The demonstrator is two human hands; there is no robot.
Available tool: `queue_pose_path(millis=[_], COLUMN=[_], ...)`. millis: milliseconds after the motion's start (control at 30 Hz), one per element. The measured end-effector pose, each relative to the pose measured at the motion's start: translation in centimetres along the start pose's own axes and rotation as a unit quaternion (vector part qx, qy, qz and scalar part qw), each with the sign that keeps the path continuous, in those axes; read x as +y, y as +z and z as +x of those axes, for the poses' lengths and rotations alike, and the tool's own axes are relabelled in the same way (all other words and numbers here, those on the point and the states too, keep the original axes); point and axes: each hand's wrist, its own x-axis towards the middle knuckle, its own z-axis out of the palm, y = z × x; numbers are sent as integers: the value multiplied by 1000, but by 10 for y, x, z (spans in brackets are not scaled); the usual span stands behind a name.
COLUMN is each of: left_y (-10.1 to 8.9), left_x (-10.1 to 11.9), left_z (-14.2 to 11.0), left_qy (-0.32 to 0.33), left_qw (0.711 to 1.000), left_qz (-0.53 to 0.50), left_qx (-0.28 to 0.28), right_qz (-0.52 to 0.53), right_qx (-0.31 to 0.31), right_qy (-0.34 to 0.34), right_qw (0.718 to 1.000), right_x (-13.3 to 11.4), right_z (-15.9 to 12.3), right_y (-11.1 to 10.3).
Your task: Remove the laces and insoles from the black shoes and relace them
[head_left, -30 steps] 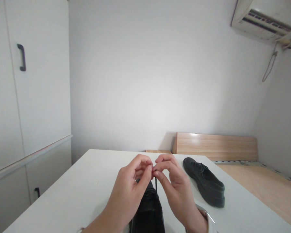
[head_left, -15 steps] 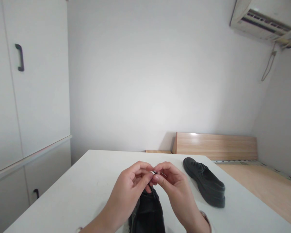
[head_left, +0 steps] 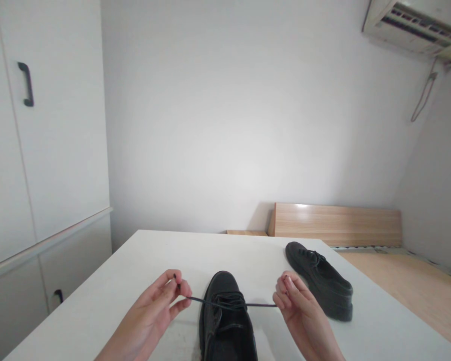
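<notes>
A black lace-up shoe (head_left: 227,321) stands on the white table (head_left: 135,281) right in front of me, toe pointing away. Its thin black lace (head_left: 229,303) is stretched taut sideways across the top of the shoe. My left hand (head_left: 156,308) pinches one lace end to the left of the shoe. My right hand (head_left: 298,311) pinches the other end on the right. A second black shoe (head_left: 319,286) lies further back on the right of the table, untouched.
White cupboards with dark handles (head_left: 26,84) line the left wall. A wooden bed frame (head_left: 338,225) stands behind the table on the right. An air conditioner (head_left: 413,22) hangs high at the upper right.
My hands were pinched together above the shoe. They have since moved apart, left and right, and lower, drawing the lace taut across the shoe.
</notes>
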Motion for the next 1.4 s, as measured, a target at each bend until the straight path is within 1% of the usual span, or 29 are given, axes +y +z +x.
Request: queue_pose_path(millis=[67, 100, 133, 200, 233, 267, 300, 367, 433, 500, 567, 633, 733, 833, 900, 933, 1000, 1100, 1167, 1233, 1300, 1400], left_y=[-11, -16, -18, -19, -17, -14, -9, 1, 10, 16, 18, 18, 18, 20, 22, 22, 23, 28, 34, 41, 48, 53], left_x=[-4, -5, -5, -4, -3, -3, -3, -5, -8, -11, -12, -12, -13, -17, -21, -23, -26, -24, -20, -14, -9, -5], left_z=[-2, -3, -4, -5, -6, -7, -8, -8, -7, -5, -5, -6, -6, -5, -3, -3, -3, -7, -11, -14, -16, -16], left_qy=[-7, -6, -1, 15, 28, 48, 73, 134, 187, 207, 212, 206, 202, 231, 246, 242, 218, 168, 142, 116, 102, 113], left_qw=[1000, 999, 999, 988, 973, 949, 919, 858, 810, 782, 769, 769, 777, 775, 775, 780, 797, 820, 825, 819, 809, 798], left_qz=[-13, -3, 29, 151, 230, 310, 381, 484, 541, 569, 583, 585, 576, 571, 569, 565, 553, 536, 537, 551, 567, 577], left_qx=[20, 33, 40, 20, -4, -33, -63, -104, -130, -148, -154, -153, -151, -141, -122, -115, -111, -109, -105, -111, -118, -133], right_qz=[-16, -30, -52, -120, -166, -216, -267, -365, -446, -500, -523, -532, -552, -579, -590, -592, -594, -586, -579, -586, -609, -657], right_qx=[11, 11, 4, -31, -59, -92, -126, -185, -222, -242, -253, -260, -262, -252, -241, -238, -239, -256, -269, -280, -289, -310], right_qy=[-12, -19, -27, -38, -42, -47, -54, -76, -101, -121, -139, -153, -167, -191, -201, -204, -200, -186, -177, -162, -151, -153], right_qw=[1000, 999, 998, 992, 983, 971, 954, 909, 861, 823, 802, 791, 774, 751, 744, 742, 742, 746, 749, 743, 723, 670], right_x=[3, 4, 4, 4, 3, 2, 2, 0, -1, -1, -2, -1, 0, 2, 4, 5, 6, 6, 5, 3, 0, -4], right_z=[1, 1, 1, -2, -4, -6, -9, -14, -18, -19, -20, -20, -19, -19, -19, -19, -20, -24, -27, -31, -33, -34], right_y=[-9, -11, -13, -13, -12, -9, -7, -1, 5, 9, 12, 14, 16, 16, 14, 13, 12, 11, 12, 15, 19, 27])
